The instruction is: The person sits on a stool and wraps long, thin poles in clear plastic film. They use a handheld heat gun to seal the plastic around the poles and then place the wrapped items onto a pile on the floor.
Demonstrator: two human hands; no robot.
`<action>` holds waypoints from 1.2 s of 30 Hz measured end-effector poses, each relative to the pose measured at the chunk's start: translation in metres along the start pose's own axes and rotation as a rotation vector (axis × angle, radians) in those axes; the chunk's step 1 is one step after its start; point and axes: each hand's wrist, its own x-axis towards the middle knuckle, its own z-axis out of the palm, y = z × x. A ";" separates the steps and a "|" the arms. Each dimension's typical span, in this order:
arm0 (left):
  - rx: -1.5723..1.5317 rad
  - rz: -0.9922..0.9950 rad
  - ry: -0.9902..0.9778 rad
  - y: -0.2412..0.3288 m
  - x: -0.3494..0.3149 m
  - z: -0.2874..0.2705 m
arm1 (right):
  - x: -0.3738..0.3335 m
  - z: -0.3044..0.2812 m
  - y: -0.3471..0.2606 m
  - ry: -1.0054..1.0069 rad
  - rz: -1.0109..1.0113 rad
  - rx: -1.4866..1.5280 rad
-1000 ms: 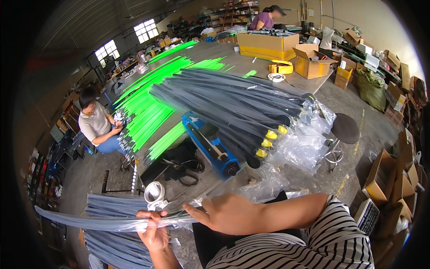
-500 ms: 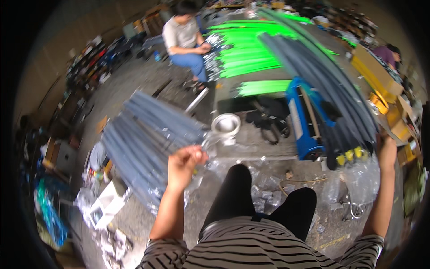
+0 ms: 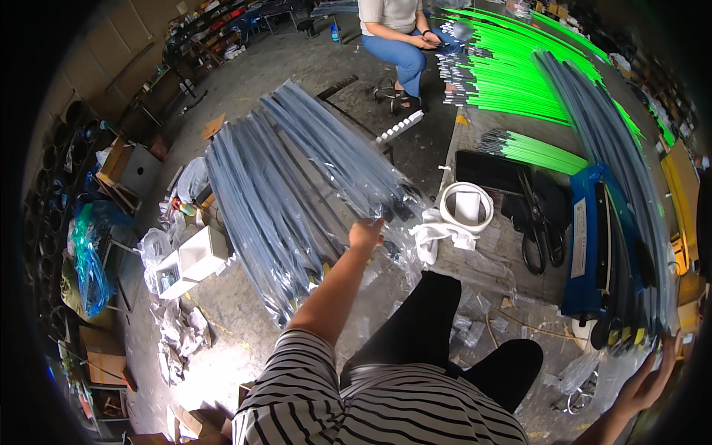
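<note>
My left hand point(image 3: 366, 234) reaches over a bundle of dark rods in clear plastic sleeves point(image 3: 271, 196), fingers curled on the loose plastic at its near end. Beside it a second sleeved bundle point(image 3: 334, 144) lies at a slant. At the far right my right hand point(image 3: 651, 377) has its fingers stretched out along the clear plastic end of another bundle of dark sleeved rods point(image 3: 593, 122). Yellow bits show at that bundle's near end. Just left of it stands a long blue device point(image 3: 584, 248), which looks like a bag sealer.
Black scissors point(image 3: 535, 248), a white round container point(image 3: 446, 215) and white cloth point(image 3: 437, 239) rest on the bench. Bright green rods point(image 3: 519, 93) are spread beyond, where a seated person point(image 3: 393, 48) is. Plastic scraps point(image 3: 469, 330) and a white box point(image 3: 204, 251) lie on the floor.
My view has swung left. My left hand has moved onto the sleeved bundle's near end from open space near the round container. My right hand remains at the right-hand bundle.
</note>
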 end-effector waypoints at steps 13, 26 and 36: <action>-0.586 -0.140 -0.227 -0.028 0.058 -0.005 | -0.021 0.057 -0.095 -0.249 0.106 0.497; -0.714 0.122 -0.113 0.132 -0.088 -0.031 | -0.040 0.074 -0.137 -0.212 -0.087 0.882; -0.260 0.271 -0.214 0.080 -0.286 -0.008 | -0.002 0.073 -0.192 -0.153 0.042 1.223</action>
